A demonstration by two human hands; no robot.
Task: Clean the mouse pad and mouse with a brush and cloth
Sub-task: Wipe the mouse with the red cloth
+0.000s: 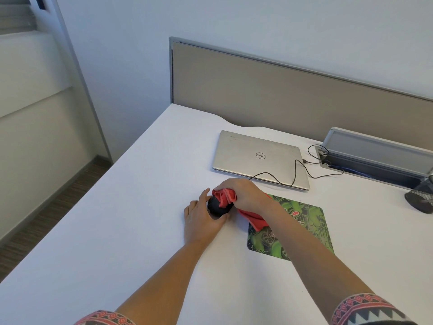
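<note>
One mouse [216, 207], seemingly beside pad [307, 219] edge

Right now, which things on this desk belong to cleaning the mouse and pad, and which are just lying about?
In the job: mouse, held by the left hand; red cloth, gripped by the right hand; mouse pad.
Lying about: closed laptop, its cable, dark object at the right edge.

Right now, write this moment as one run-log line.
left hand: holds mouse | right hand: grips red cloth on mouse | mouse pad: under cloth's tail
</note>
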